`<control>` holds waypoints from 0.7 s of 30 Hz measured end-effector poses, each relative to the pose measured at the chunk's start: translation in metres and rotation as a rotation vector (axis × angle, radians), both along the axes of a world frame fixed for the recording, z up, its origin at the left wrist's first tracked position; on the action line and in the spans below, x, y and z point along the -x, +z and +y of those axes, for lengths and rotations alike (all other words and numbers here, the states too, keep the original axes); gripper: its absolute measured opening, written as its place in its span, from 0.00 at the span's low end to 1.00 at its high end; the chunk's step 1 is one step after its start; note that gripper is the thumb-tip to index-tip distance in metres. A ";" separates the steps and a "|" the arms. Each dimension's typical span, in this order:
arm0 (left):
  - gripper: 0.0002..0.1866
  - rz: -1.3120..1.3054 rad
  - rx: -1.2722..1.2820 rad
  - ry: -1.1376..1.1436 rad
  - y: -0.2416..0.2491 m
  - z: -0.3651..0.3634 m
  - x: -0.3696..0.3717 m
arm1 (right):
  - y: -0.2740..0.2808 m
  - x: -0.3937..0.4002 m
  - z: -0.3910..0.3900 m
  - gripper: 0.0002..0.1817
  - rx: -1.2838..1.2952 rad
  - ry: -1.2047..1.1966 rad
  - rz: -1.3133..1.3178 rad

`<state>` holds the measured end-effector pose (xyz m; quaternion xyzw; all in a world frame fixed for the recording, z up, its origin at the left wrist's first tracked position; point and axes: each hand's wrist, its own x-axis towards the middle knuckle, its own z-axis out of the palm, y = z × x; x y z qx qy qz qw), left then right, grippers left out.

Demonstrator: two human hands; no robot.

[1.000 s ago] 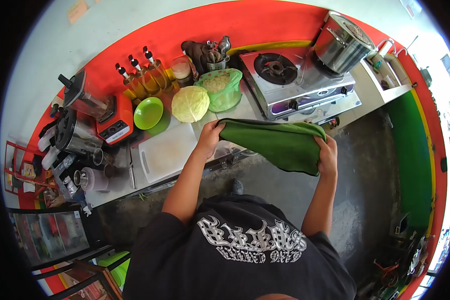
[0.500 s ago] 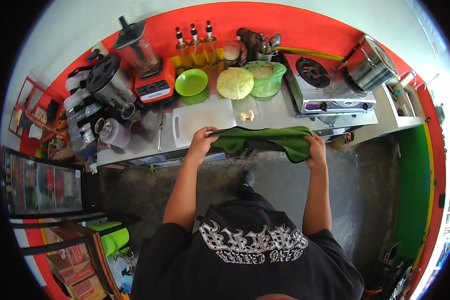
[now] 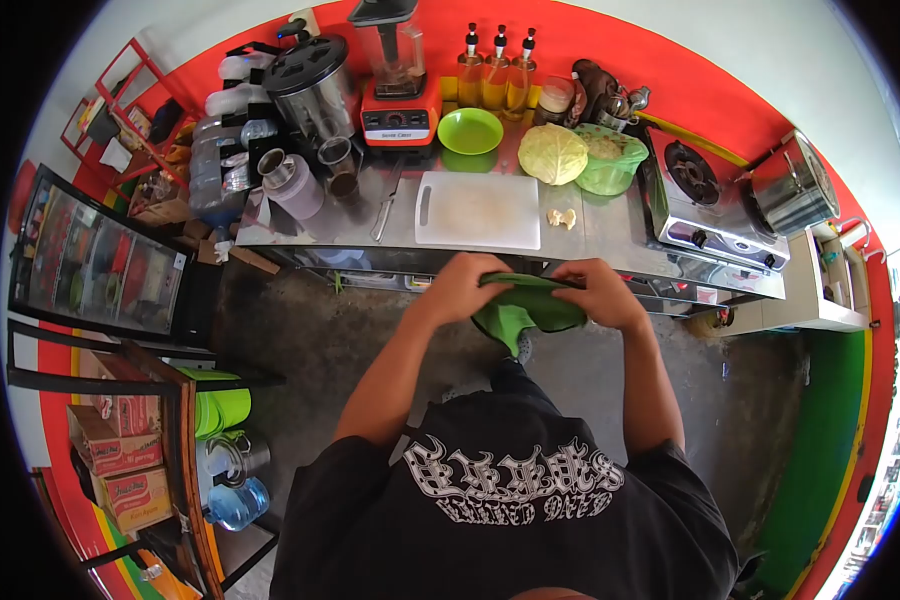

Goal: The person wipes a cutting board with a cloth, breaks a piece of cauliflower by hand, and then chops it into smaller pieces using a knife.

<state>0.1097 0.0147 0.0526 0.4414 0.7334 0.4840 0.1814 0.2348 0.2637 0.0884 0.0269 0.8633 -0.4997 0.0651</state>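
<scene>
A green cloth item with dark edging (image 3: 530, 305) hangs between my two hands, just in front of the counter. My left hand (image 3: 462, 288) grips its left side, and my right hand (image 3: 605, 293) pinches its right side. Beyond them on the metal counter lies a white cutting board (image 3: 477, 210). A knife (image 3: 384, 212) rests to the board's left. Right of the board are small pale pieces (image 3: 561, 218), with a cabbage (image 3: 553, 155) and a green plastic bag (image 3: 611, 160) behind them. A green bowl (image 3: 470, 131) stands behind the board.
A red blender (image 3: 400, 115), a large steel pot (image 3: 312, 90) and cups stand on the counter's left. Oil bottles (image 3: 496, 80) line the wall. A gas stove (image 3: 705, 190) with a pot (image 3: 792, 185) is at right. Shelves with boxes (image 3: 135, 497) stand lower left.
My hands have come closer together, and the cloth item, stretched wide before, now sags in folds between them. The camera view has shifted, so the counter appears farther right.
</scene>
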 end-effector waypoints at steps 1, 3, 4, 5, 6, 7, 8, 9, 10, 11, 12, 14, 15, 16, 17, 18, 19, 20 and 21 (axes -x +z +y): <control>0.11 0.010 0.049 0.088 0.000 -0.013 0.004 | -0.002 -0.002 0.006 0.14 -0.032 -0.030 -0.015; 0.10 0.059 0.013 0.145 -0.010 -0.034 0.010 | -0.004 -0.004 0.010 0.15 -0.087 -0.043 0.014; 0.08 0.113 -0.022 0.195 -0.016 -0.043 0.012 | -0.003 -0.004 0.010 0.14 -0.104 -0.071 0.000; 0.08 0.111 -0.023 0.202 -0.020 -0.054 0.015 | -0.001 -0.004 0.009 0.14 -0.120 -0.100 -0.014; 0.09 0.037 -0.043 0.305 -0.020 -0.065 0.018 | 0.002 -0.005 0.009 0.14 -0.119 -0.096 -0.013; 0.09 -0.034 -0.064 0.406 -0.021 -0.070 0.020 | 0.006 -0.007 0.009 0.13 -0.060 -0.123 -0.004; 0.09 -0.031 -0.062 0.405 -0.021 -0.071 0.022 | 0.007 -0.007 0.008 0.12 0.001 -0.151 0.006; 0.10 -0.035 -0.089 0.413 -0.019 -0.071 0.022 | 0.005 -0.006 0.006 0.12 0.004 -0.153 0.007; 0.12 -0.040 -0.116 0.421 -0.016 -0.071 0.022 | 0.001 -0.003 0.003 0.12 0.018 -0.170 0.008; 0.14 -0.045 -0.144 0.429 -0.015 -0.071 0.022 | -0.001 -0.001 0.000 0.13 0.029 -0.186 0.009; 0.14 -0.045 -0.143 0.429 -0.016 -0.070 0.022 | 0.000 0.001 -0.003 0.13 0.030 -0.187 0.009; 0.13 0.424 0.023 0.563 -0.016 -0.068 0.025 | 0.005 0.005 -0.009 0.15 0.195 -0.329 -0.103; 0.13 0.427 0.023 0.562 -0.008 -0.066 0.025 | 0.006 0.006 -0.010 0.15 0.196 -0.330 -0.100; 0.12 0.263 0.095 0.621 0.003 -0.064 0.023 | 0.007 0.006 -0.012 0.14 0.292 -0.279 -0.038; 0.11 0.096 0.168 0.676 0.010 -0.061 0.022 | 0.007 0.005 -0.011 0.14 0.387 -0.228 0.023; 0.11 0.098 0.167 0.674 0.007 -0.058 0.023 | 0.008 0.002 -0.009 0.14 0.388 -0.230 0.025; 0.14 -0.029 0.095 0.684 0.003 -0.056 0.025 | 0.010 -0.002 -0.003 0.16 0.388 -0.086 0.065; 0.17 -0.155 0.021 0.692 0.002 -0.053 0.027 | 0.011 -0.004 0.001 0.19 0.387 0.059 0.107; 0.17 -0.150 0.019 0.694 0.004 -0.050 0.025 | 0.008 -0.004 0.004 0.19 0.387 0.062 0.112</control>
